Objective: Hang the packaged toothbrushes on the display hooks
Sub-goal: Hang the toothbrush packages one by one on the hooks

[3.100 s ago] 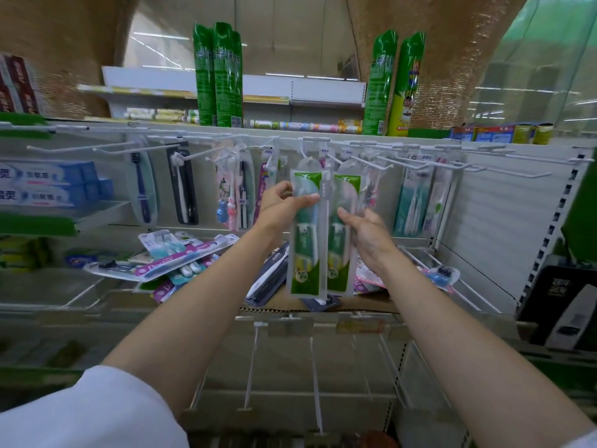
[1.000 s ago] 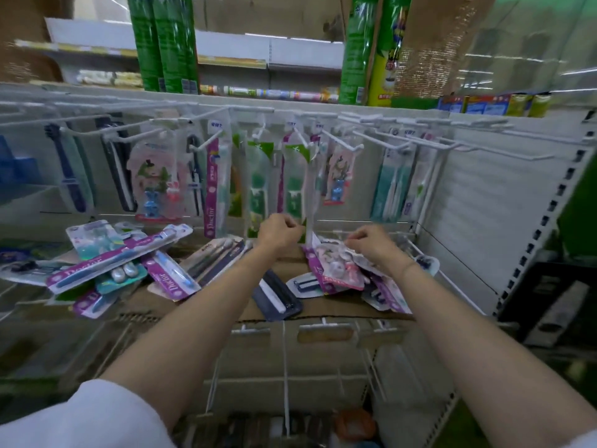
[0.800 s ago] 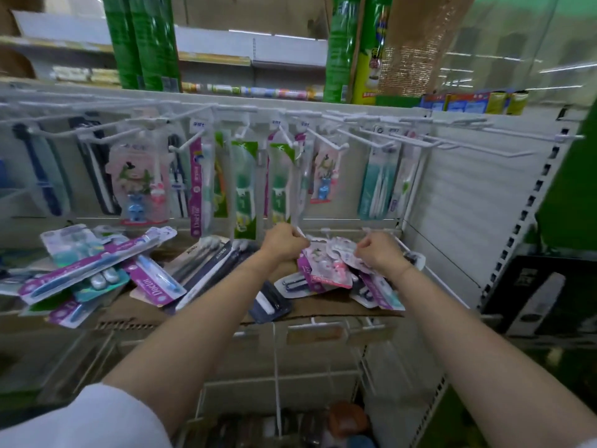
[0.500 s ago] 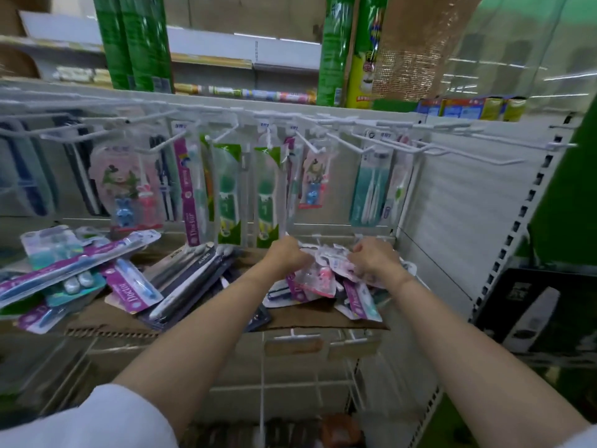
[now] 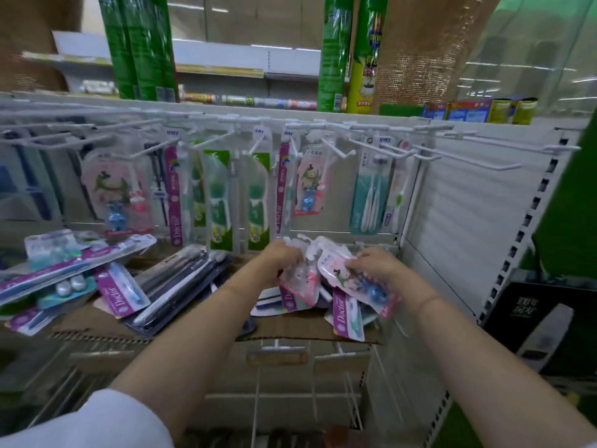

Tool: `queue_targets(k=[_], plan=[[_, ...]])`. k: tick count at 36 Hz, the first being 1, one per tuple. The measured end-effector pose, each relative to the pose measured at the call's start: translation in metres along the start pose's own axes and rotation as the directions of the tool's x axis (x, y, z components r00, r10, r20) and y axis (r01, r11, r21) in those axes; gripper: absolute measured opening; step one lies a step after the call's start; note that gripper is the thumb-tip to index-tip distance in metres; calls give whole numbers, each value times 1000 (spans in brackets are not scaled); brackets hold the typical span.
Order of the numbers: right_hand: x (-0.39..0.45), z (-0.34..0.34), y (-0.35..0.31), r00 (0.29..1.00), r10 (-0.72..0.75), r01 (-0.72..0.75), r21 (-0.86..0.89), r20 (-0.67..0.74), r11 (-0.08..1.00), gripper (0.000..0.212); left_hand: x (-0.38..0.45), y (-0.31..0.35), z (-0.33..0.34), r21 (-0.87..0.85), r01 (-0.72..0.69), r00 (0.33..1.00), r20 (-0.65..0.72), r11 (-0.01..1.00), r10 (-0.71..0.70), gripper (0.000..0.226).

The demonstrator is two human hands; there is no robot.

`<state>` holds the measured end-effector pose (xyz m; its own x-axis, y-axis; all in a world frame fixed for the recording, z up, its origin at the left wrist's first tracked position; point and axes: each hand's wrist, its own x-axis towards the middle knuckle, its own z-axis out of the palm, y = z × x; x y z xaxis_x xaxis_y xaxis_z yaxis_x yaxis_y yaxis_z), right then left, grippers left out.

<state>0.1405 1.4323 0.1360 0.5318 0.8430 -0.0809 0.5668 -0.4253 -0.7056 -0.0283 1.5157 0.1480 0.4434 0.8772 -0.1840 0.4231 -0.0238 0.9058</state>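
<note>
My left hand (image 5: 283, 257) grips a pink children's toothbrush pack (image 5: 302, 281) lifted off the pile on the cardboard sheet (image 5: 290, 328). My right hand (image 5: 376, 265) grips a second pink pack with a blue figure (image 5: 353, 279), held beside the first. Two green toothbrush packs (image 5: 221, 202) hang on white display hooks (image 5: 226, 139) just behind my hands. A row of other packs hangs along the rail; several hooks at the right (image 5: 468, 156) are bare.
Loose packs lie on the cardboard: purple Doctor packs (image 5: 118, 292), dark long packs (image 5: 174, 282) and a heap at the left (image 5: 58, 260). Tall green cans (image 5: 139, 46) stand on the top shelf. A white slatted side panel (image 5: 468, 227) closes the right.
The two green packs I held up now hang on hooks. Both hands dropped to the pile and each has taken up a pink children's pack.
</note>
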Motion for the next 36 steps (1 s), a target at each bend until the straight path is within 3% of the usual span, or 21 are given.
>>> queue_targets(k=[6,10,14,21,31,36], plan=[[-6,-10,-9,999,21,-3,336,-50,942,13,-4,7,-2,-34,-37,996,-78,999,34,25],[-9,-11,-15,996,1,39,436,-91,899,18,-6,13,-5,-89,-64,992,-116,994,53,23],[-12,-14,-23,998,-22,56,643,-61,764,13,-11,16,-8,-187,-138,981,-158,972,109,19],[-21,-20,-42,994,-103,96,746,-37,659,18,-15,22,-17,-249,-279,941,-264,927,213,7],[-31,-19,-66,980,-196,113,933,-47,342,22,-23,37,-30,-280,-427,883,-334,860,330,11],[-33,-18,-77,966,-256,118,930,-27,348,21,-21,36,-35,-283,-446,868,-367,849,334,12]])
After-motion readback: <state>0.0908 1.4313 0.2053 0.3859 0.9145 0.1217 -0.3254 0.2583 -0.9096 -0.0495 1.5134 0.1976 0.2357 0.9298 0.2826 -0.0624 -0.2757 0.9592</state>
